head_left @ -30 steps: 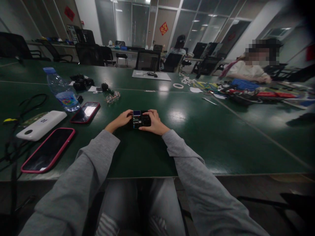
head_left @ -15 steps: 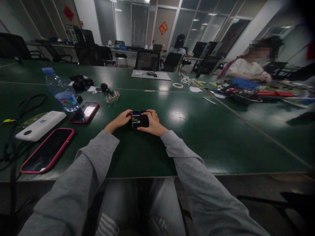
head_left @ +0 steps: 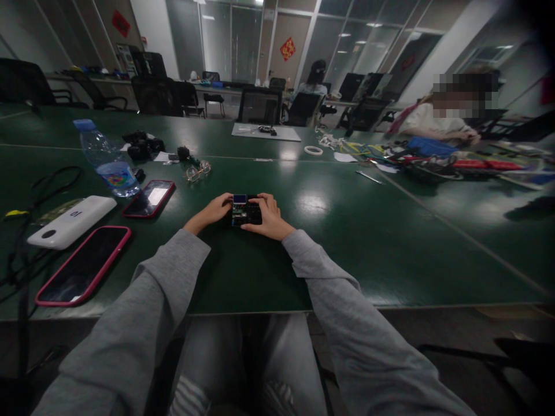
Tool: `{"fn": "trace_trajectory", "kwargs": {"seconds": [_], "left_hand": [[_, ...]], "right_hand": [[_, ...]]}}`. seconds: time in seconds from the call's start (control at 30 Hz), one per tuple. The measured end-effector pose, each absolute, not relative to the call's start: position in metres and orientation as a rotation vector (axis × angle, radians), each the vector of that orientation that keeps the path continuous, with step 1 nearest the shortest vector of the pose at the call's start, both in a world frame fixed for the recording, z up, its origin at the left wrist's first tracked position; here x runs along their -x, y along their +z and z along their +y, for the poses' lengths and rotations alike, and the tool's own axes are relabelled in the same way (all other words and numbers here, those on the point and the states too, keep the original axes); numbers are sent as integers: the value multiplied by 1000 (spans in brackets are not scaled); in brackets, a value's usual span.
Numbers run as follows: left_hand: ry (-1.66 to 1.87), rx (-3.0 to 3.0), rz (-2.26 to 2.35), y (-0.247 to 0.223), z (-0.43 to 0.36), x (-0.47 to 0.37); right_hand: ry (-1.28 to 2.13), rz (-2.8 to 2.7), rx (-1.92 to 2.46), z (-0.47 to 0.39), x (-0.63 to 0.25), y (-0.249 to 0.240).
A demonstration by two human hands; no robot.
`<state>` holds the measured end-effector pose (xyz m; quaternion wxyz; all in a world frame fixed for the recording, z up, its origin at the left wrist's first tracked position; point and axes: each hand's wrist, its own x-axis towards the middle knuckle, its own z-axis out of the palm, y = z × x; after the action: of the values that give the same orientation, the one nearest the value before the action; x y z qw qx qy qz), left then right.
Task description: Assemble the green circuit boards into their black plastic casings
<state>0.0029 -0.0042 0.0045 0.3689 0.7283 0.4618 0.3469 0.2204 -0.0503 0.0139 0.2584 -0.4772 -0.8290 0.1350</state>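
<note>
A small circuit board device with a little blue screen lies between my hands over the green table. My left hand has its fingers against the device's left edge. On the other side, my right hand grips the device's black right part between thumb and fingers. The undersides of the fingers and of the device are hidden.
To the left are a water bottle, a white power bank, two red-edged phones and black cables. Glasses lie farther back. A cable pile and a seated person are at the right.
My hands and the device are almost where they were. The person at the right has lowered their head slightly.
</note>
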Motion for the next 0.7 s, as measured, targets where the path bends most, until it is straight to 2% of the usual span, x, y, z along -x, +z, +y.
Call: {"fn": "trace_trajectory", "kwargs": {"seconds": [0.7], "left_hand": [[910, -1925, 1174, 0, -1, 0]], "right_hand": [[430, -2258, 1263, -47, -221, 11]]}}
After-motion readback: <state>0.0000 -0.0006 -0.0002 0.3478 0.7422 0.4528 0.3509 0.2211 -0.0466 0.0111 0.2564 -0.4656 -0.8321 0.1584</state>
